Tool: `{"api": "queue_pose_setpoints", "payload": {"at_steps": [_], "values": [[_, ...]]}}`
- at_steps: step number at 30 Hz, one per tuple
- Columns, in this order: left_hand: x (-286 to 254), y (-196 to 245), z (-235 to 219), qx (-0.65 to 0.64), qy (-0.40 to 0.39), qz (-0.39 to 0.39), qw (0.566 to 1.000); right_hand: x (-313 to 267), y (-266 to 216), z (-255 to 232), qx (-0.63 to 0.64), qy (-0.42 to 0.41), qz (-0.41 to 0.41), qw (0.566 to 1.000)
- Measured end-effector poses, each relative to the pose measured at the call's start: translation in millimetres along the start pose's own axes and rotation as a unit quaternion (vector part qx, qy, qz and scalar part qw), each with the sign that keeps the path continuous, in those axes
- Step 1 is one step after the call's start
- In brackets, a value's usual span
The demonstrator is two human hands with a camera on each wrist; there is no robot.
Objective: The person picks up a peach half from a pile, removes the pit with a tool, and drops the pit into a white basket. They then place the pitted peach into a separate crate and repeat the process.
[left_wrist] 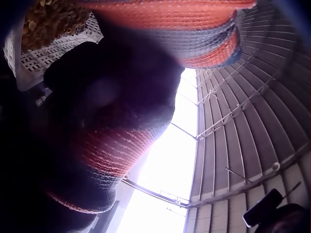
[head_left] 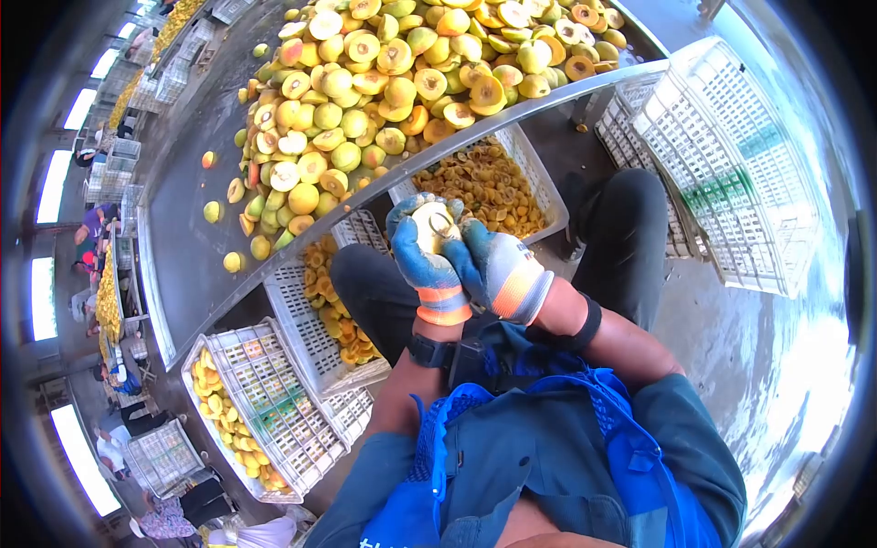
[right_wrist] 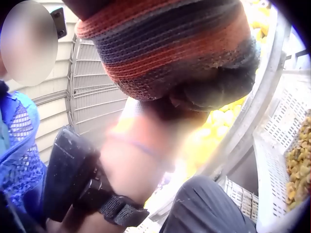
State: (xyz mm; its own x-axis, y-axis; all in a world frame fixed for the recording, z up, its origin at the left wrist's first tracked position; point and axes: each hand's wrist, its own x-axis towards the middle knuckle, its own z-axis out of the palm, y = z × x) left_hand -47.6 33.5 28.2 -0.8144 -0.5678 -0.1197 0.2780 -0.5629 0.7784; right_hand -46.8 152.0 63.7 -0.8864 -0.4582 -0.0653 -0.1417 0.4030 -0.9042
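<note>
In the head view, my gloved left hand (head_left: 427, 260) holds a pale-fleshed peach half (head_left: 433, 225), cut face up. My gloved right hand (head_left: 501, 267) presses close against it, with curled fingers gripping a pitting tool; only a thin curved metal loop (head_left: 442, 222) shows, over the cut face. The tool's handle is hidden in the fist. Both hands are held together above my lap. In the left wrist view, the left glove (left_wrist: 131, 145) is dark and shadowed; in the right wrist view, the right glove (right_wrist: 180, 53) covers the fruit.
A metal table (head_left: 187, 265) with heaped peach halves (head_left: 365, 100) stands ahead, its raised edge before my knees. Below it are a crate (head_left: 555, 205) of brown scraps and another crate (head_left: 292, 306). A crate of yellow halves (head_left: 274, 489) stands left; stacked white crates (head_left: 731, 155) stand right.
</note>
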Motion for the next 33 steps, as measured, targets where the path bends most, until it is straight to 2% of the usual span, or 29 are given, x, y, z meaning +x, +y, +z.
{"api": "queue_pose_setpoints", "payload": {"at_steps": [7,13,16,19,21,24,27,28,29,31,33], "values": [[-12.7,6.7,-0.1,0.036,-0.016,0.008,0.999,-2.7,-4.8,-7.7,-0.013,-0.053,0.021,0.998],[-10.6,7.3,-4.5,0.049,-0.057,0.001,0.997,-1.6,3.2,-11.5,0.046,-0.089,0.004,0.995],[-12.6,8.3,-3.9,0.030,-0.064,-0.008,0.997,2.1,16.6,-6.7,0.155,-0.105,-0.043,0.981],[-9.7,3.6,-10.7,0.028,-0.075,-0.025,0.997,5.8,5.9,-16.5,0.271,-0.211,0.135,0.929],[-7.9,2.9,-11.6,0.051,-0.072,-0.030,0.996,6.4,8.4,-13.8,0.255,-0.204,0.115,0.938],[-15.9,-0.1,-5.7,0.119,-0.045,0.047,0.991,6.6,21.8,-2.2,0.217,-0.166,0.048,0.961],[-20.2,-6.7,-6.9,0.093,-0.032,0.072,0.993,3.3,22.8,-0.3,0.128,-0.145,0.012,0.981],[-20.8,-6.6,-6.7,0.077,-0.031,0.039,0.996,3.6,20.4,-4.3,0.089,-0.142,0.007,0.986],[-20.4,-3.7,-6.9,0.060,-0.030,0.006,0.998,3.1,13.5,-12.3,0.088,-0.172,0.017,0.981],[-18.6,0.5,-12.2,0.042,-0.035,-0.062,0.997,0.1,25.0,-5.2,0.134,-0.146,-0.018,0.980],[-13.9,-3.4,-12.0,0.057,-0.043,-0.042,0.997,3.1,19.6,-7.5,0.171,-0.149,-0.043,0.973]]}}
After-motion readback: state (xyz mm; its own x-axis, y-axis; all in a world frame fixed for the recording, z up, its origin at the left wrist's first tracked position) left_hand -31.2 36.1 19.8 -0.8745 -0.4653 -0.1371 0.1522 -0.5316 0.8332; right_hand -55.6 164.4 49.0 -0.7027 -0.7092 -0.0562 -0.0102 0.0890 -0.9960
